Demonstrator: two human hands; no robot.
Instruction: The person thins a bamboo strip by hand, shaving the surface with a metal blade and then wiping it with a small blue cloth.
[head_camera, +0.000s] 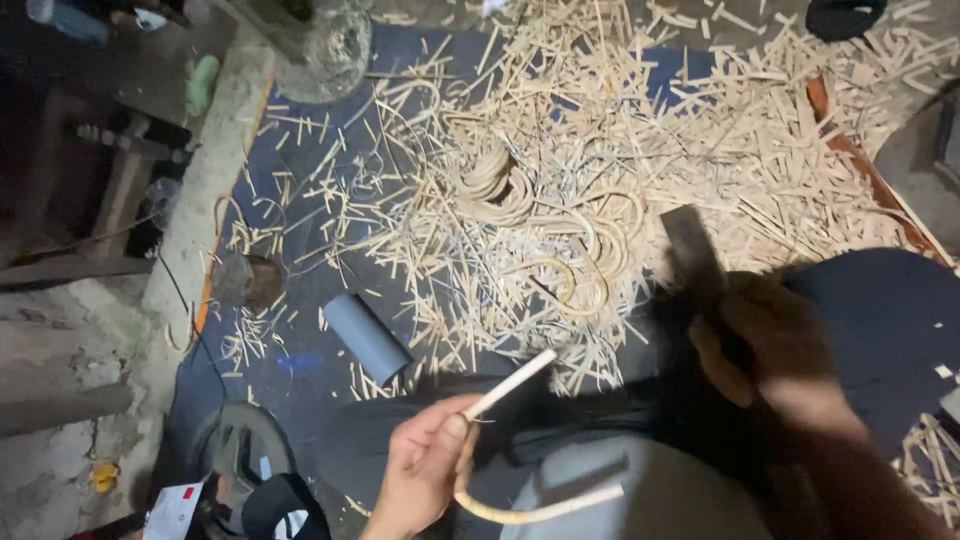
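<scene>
My left hand (425, 470) grips a pale, bent cane strip (512, 385); one end points up and right, the other curves below the hand toward my lap. My right hand (770, 345), blurred by motion, is closed on the handle of a dark flat blade (690, 250) raised to the right of the strip. The blade and strip are apart. Both hands hover over my dark-clothed knees.
A blue mat (300, 360) is littered with several pale cane offcuts (700, 150) and coiled cane rings (500, 185). A grey tube (365, 338) lies left of the hands. A concrete ledge (215, 160) runs along the left, with a round dark object (240, 450) below it.
</scene>
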